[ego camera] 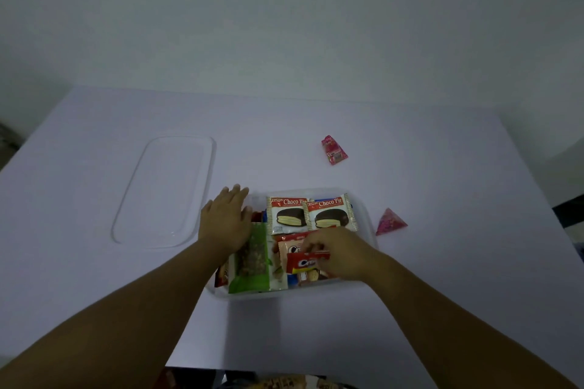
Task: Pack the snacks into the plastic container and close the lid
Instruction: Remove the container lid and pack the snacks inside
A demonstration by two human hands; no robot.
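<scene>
Plastic container (368, 224) sits mid-table, packed with snacks. Right hand (343, 254) inside it, fingers pinched on a red cream-biscuit pack (308, 260). Left hand (226, 219) flat, fingers spread, on container's left edge over green nut packet (251, 257). Two Choco Pie packs (311, 213) at container's far side. Clear lid (166, 191) left of container; two pink pyramid candies (390, 222) right of it.

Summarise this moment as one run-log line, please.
left hand steadying container | right hand placing red packet | lid off
</scene>
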